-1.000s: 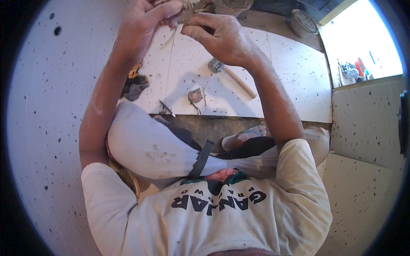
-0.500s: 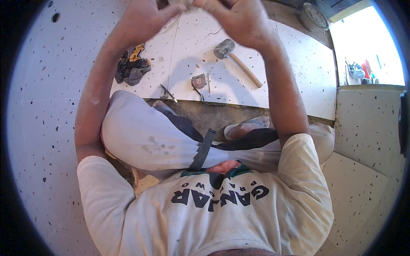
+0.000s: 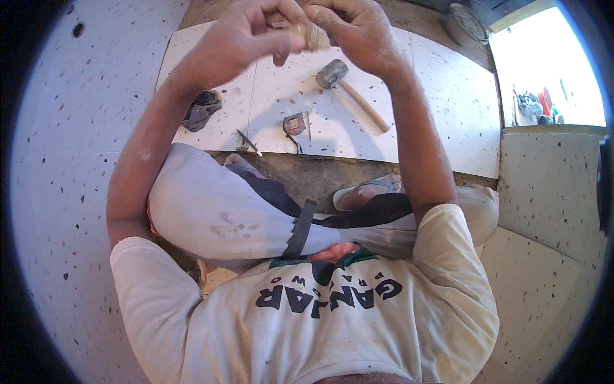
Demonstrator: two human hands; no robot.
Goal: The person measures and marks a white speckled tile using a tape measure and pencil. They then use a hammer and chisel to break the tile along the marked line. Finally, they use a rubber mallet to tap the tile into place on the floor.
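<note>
Near the top edge both my hands are raised over the speckled white tiles (image 3: 220, 142). Between them is a small beige bundle (image 3: 313, 37), blurred, that looks like wound string. My left hand (image 3: 240, 41) has its thumb and fingers closed on the bundle from the left. From the right, my right hand (image 3: 364, 38) pinches at the bundle's upper edge; its fingertips are partly cut off by the frame. Below them lie a rubber mallet (image 3: 332, 73) with a wooden handle, a tape measure (image 3: 294, 125) and a dark pen-like tool (image 3: 249, 142).
Dark crumpled gloves or cloth (image 3: 203, 110) lie beside my left forearm. A round grey bucket or basin (image 3: 468, 24) stands far right. Speckled panels rise on the left and right, the left one with a round hole (image 3: 78, 29). My crossed legs (image 3: 211, 205) sit before the tiles.
My hands have come down and slightly nearer to me, bringing the beige bundle further into view. My left forearm now covers more of the dark crumpled gloves or cloth.
</note>
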